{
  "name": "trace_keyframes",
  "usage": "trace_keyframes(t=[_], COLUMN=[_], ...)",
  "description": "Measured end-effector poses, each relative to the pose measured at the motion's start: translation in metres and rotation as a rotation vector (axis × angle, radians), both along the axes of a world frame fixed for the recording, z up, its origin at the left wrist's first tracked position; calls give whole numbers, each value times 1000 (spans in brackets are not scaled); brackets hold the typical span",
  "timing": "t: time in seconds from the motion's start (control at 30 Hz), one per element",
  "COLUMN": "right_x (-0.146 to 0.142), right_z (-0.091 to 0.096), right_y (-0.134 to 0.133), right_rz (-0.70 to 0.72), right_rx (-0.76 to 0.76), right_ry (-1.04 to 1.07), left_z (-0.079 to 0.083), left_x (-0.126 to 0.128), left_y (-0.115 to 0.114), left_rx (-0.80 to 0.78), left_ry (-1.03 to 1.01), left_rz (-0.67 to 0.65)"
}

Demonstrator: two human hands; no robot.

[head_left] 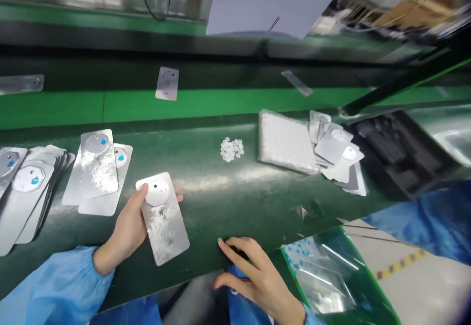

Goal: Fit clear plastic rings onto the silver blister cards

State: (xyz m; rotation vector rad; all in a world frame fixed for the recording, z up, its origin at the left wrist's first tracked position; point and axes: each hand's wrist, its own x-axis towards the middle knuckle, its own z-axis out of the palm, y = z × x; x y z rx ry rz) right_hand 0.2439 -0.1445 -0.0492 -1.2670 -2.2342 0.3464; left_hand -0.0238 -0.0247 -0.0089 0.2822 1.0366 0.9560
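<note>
My left hand [128, 229] grips a silver phone back cover [164, 219] with a white round patch near its top, thumb on the patch and fingers under the far edge. The cover is tilted just above the dark green bench. My right hand [253, 276] rests at the bench's near edge with fingers bent over a small dark thing I cannot make out. A small heap of white round stickers [231, 149] lies on the bench beyond the cover.
Two silver covers [98, 168] lie stacked left of my hand, with a fanned pile of several more [25, 187] at far left. A white tray [287, 141], loose covers [338, 153], a black tray [397, 150] and a clear film bag [327, 271] sit to the right. One cover [167, 83] lies on the green conveyor.
</note>
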Motion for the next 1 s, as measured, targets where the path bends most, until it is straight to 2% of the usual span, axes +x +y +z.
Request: trace_keyframes(t=[0.17,0.27,0.37,0.47,0.53,0.6,0.67,0.77,0.9,1.0], right_x=[-8,-17,-37,-62,-76,-87,-94,-100,-97,-89], right_z=[5,12,23,31,34,35,35,33,33,39], right_y=[-23,-19,4,42,67,84,91,91,90,95], right_rz=[113,50,-144,-286,-293,-269,-252,-263,-274,-230], right_rx=[-52,-185,-516,-847,-933,-962,-987,-1020,-1034,-1007], right_ry=[54,202,547,959,1149,1236,1261,1247,1150,975], left_z=[-3,-7,-12,-17,-20,-20,-20,-18,-14,-11], left_x=[1,-1,-3,-5,-8,-10,-10,-9,-8,-9], left_y=[0,-4,-12,-18,-18,-18,-16,-15,-13,-13], left_rx=[108,190,387,633,786,898,951,957,827,772], left_ry=[23,90,263,523,701,833,883,824,747,706], left_rz=[19,-19,-110,-190,-261,-292,-259,-204,-229,-287])
